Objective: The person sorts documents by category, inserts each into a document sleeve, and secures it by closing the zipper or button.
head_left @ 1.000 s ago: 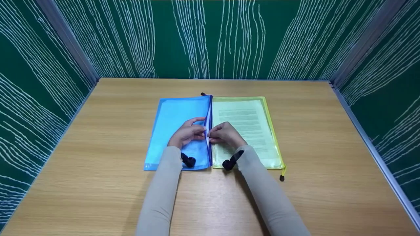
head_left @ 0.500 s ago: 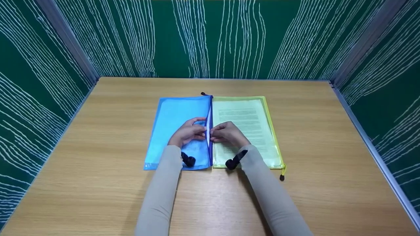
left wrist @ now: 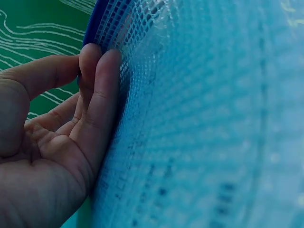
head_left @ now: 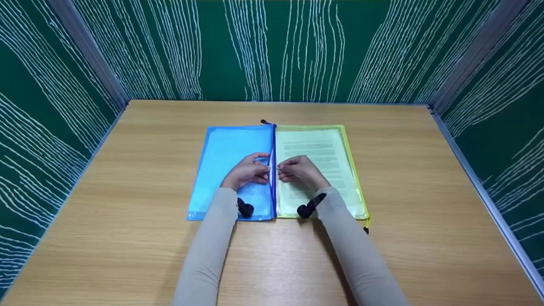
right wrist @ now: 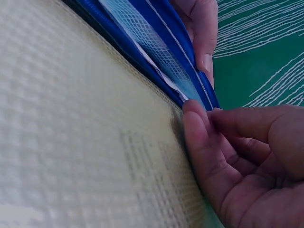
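A blue mesh zip pouch (head_left: 231,170) lies left of a yellow-edged zip pouch (head_left: 314,136), which has a printed sheet inside. The blue pouch's zip edge (right wrist: 171,33) faces the yellow one and its mouth is parted. A thin white paper edge (right wrist: 161,76) shows in that gap. My left hand (head_left: 246,172) lies over the blue pouch and pinches one lip of its mouth between thumb and fingers. Over the yellow pouch, my right hand (head_left: 301,172) has thumb and fingertips pinched together where the paper edge ends; the exact grip is partly hidden.
Both pouches lie on a wooden table (head_left: 127,204). A black-tipped zip pull (head_left: 264,122) sticks out at the blue pouch's far corner. Another pull (head_left: 366,230) hangs at the yellow pouch's near right corner. Green white-streaked panels (head_left: 272,51) enclose the table.
My right hand has moved slightly right, from over the blue pouch's mouth to just past its edge. The gap looks narrower from above. The left hand has shifted slightly right.
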Available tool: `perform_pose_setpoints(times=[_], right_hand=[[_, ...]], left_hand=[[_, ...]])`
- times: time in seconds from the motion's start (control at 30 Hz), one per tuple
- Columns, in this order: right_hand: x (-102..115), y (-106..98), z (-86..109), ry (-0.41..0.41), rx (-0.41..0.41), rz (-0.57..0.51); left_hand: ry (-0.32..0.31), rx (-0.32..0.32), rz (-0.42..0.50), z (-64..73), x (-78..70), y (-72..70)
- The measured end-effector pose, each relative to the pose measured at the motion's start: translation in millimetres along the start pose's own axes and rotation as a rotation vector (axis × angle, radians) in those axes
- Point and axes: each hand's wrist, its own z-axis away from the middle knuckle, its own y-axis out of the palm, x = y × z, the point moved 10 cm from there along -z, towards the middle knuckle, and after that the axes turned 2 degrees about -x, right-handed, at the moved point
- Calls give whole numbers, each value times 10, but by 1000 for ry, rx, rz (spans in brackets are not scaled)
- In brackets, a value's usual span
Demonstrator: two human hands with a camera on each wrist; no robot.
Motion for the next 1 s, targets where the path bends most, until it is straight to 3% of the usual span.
perform_pose_setpoints(times=[0.17, 0.33, 0.57, 0.7, 0.87, 1.0], right_hand=[[4, -88, -10, 1, -16, 16], [17, -183, -21, 3, -30, 41], [48, -293, -28, -21, -26, 47], [42, -375, -32, -7, -41, 42], [45, -466, -30, -3, -45, 61], [56, -535, -38, 8, -62, 95]], left_hand=[[-20, -31, -120, 18, -49, 39], [1, -58, -262, 27, -136, 54], [159, -115, -484, 30, -359, -1], [212, -161, -573, 15, -435, -64], [226, -199, -613, -27, -470, -145], [197, -234, -717, -64, -469, -235]])
